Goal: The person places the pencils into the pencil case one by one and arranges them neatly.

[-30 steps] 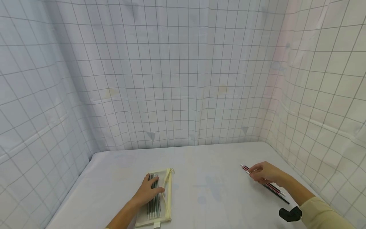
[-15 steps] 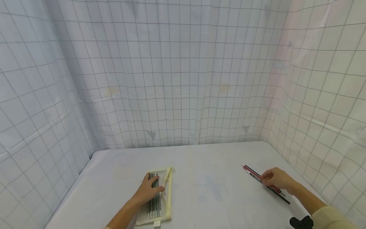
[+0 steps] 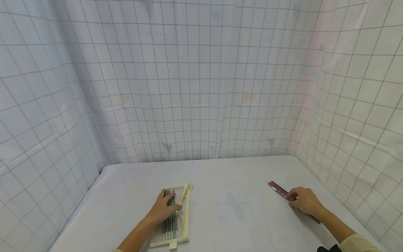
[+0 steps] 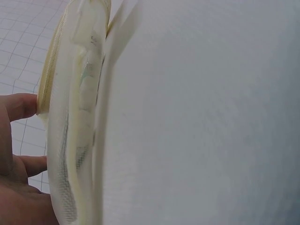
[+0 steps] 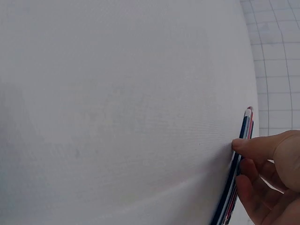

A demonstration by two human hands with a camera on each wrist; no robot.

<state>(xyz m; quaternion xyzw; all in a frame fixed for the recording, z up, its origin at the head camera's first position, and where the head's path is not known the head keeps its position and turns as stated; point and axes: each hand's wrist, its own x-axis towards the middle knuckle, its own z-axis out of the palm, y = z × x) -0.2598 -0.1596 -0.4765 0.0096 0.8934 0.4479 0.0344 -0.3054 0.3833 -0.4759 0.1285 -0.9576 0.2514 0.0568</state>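
Observation:
A translucent pencil case (image 3: 185,225) with a pale yellow zipper edge lies at the front left in the head view. Slender dark striped sticks (image 3: 170,227) show through it. My left hand (image 3: 162,210) rests over the case with fingers spread; the left wrist view shows fingertips against the case's upper side (image 4: 58,131). On the right, a few slim pencils (image 3: 277,188), dark, red and patterned, lie slantwise together. My right hand (image 3: 304,201) pinches them near their middle, thumb along one side and curled fingers on the other (image 5: 229,187). The palm hides part of them.
White cloth covers the table (image 3: 226,182). Grid-patterned white curtains (image 3: 198,105) enclose it at the back and both sides. A black wrist device (image 3: 329,249) shows beside the right sleeve (image 3: 359,243) at the bottom edge.
My right hand has slid toward the near end of the pencils, and its fingers have closed round them. The pencils lie closer together. The left hand and the pencil case stay in place.

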